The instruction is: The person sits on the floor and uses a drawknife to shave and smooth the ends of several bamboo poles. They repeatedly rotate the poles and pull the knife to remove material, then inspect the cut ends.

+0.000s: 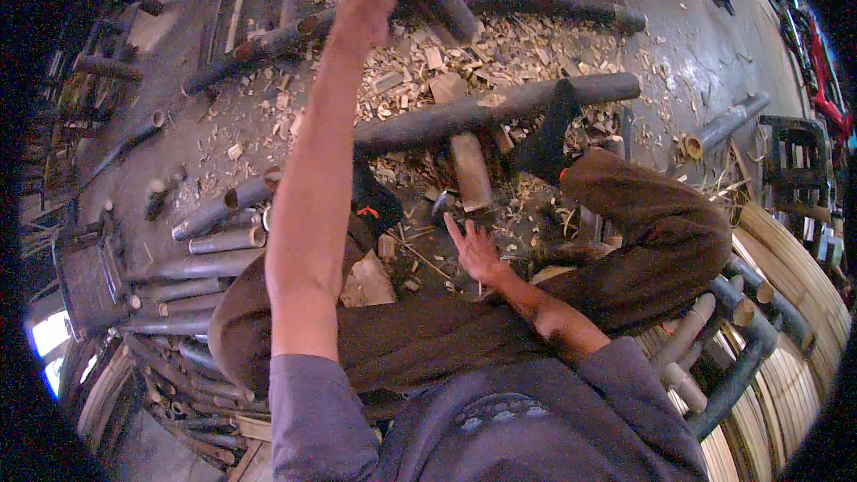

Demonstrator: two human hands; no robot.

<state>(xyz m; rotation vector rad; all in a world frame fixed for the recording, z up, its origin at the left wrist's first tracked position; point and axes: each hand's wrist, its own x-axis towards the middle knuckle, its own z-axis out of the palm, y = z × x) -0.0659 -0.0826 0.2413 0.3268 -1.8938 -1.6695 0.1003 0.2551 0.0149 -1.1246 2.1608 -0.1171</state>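
Observation:
My left arm stretches far forward, and my left hand (370, 0), smeared by motion, is at a dark bamboo pole piece (442, 4) at the top. Whether its fingers grip that piece, I cannot tell. Low in front of my lap, my right hand (479, 253) is open, its fingers spread and pointing forward. Just beyond its fingertips lies a small metal tool head (441, 204), perhaps a hammer's. Beside it rests a split wooden piece (470, 171). A long dark bamboo pole (500, 108) lies crosswise ahead, with my dark-covered feet against it.
Pale wood chips (411, 62) cover the floor ahead. Another dark pole (553, 4) lies crosswise farther off. Cut bamboo lengths (192, 268) are piled at left, and bent pipe-like pieces (687, 357) at right beside pale bundled strips (794, 277). A dark stool (794, 161) stands far right.

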